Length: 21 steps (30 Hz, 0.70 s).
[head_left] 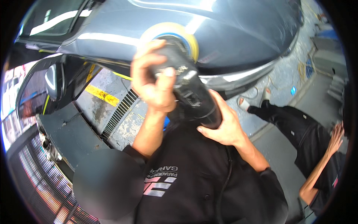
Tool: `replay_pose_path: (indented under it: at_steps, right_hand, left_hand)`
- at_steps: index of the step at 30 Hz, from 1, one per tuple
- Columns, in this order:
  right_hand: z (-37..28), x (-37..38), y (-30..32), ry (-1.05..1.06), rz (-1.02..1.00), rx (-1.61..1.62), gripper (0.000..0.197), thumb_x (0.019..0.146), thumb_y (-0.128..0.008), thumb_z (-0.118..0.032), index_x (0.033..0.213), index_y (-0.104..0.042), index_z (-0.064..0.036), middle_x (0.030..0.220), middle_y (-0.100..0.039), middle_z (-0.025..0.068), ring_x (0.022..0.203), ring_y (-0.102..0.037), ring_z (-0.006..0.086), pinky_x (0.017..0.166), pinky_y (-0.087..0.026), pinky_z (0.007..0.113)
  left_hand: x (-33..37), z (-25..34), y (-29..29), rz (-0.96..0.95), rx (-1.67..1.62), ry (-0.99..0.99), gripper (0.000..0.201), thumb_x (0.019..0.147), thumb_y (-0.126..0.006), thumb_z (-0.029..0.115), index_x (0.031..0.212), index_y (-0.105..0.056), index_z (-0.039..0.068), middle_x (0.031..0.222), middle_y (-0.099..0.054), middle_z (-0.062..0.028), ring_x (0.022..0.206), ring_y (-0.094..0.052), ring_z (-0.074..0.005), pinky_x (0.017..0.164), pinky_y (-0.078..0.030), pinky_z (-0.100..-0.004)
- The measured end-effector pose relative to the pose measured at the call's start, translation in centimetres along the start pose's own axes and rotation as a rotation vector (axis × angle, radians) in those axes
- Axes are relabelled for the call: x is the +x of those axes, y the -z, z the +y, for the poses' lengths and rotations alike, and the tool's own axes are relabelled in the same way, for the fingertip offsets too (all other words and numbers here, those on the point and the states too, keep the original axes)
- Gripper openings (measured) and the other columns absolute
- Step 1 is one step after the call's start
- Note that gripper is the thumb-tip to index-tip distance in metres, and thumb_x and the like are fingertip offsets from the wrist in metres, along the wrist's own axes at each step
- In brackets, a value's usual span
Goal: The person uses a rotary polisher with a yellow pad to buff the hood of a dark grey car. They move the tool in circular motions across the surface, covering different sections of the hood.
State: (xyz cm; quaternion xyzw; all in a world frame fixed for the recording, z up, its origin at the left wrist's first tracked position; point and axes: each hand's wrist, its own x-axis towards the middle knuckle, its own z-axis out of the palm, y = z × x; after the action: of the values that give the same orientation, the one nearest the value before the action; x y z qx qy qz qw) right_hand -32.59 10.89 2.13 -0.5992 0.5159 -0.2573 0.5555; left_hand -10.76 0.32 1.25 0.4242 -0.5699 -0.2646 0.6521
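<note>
A black car polisher (192, 91) is in both my hands, with a round yellow foam pad (158, 29) and a blue backing ring at its far end. My left hand (156, 84) wraps around the polisher's head close to the pad. Behind it, my right hand (227, 125) grips the rear of the body, thumb on the near side. The pad lies over the glossy dark grey front fender and hood (242, 33) of a car; whether it touches the paint I cannot tell. A thin black cord (225, 179) runs down across my black shirt.
On the left a car door (80, 127) stands wide open beside its wing mirror (52, 82). A floor grate (121, 112) and yellow floor marking (101, 95) lie between door and me. At right, another person in black (298, 127) is close by; cords (302, 69) lie on the floor.
</note>
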Motion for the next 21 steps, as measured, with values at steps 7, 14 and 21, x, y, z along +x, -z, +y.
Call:
replay_pose_path:
  at_steps: [7,14,21]
  right_hand:
    - [-4.0,3.1,-0.8,-0.041,-0.023,0.013,0.109,0.076,-0.092,-0.024,0.163,-0.03,-0.0006,0.15,-0.056,0.0263,0.139,-0.057,0.0388,0.116,-0.046,0.046]
    - [-8.6,10.1,-4.4,0.009,-0.172,0.009,0.111,0.081,-0.085,-0.031,0.165,-0.02,0.0031,0.159,-0.044,0.0307,0.147,-0.047,0.0429,0.12,-0.04,0.047]
    - [-10.9,16.3,-6.9,0.142,-0.13,0.148,0.116,0.08,-0.085,-0.032,0.167,-0.015,0.0021,0.156,-0.047,0.0309,0.143,-0.051,0.0398,0.119,-0.039,0.044]
  left_hand:
    - [4.0,-1.5,2.8,-0.092,-0.069,-0.013,0.05,0.081,-0.071,0.041,0.111,-0.074,0.001,0.141,-0.061,-0.0258,0.134,-0.055,-0.0369,0.115,-0.039,-0.0489]
    - [9.8,-6.2,9.7,0.034,-0.106,-0.003,0.046,0.086,-0.06,0.033,0.112,-0.074,-0.002,0.142,-0.063,-0.0254,0.135,-0.056,-0.0349,0.118,-0.038,-0.048]
    - [18.9,-8.8,13.0,-0.023,-0.101,-0.039,0.045,0.088,-0.054,0.025,0.112,-0.072,-0.009,0.134,-0.068,-0.026,0.131,-0.06,-0.0346,0.118,-0.04,-0.0458]
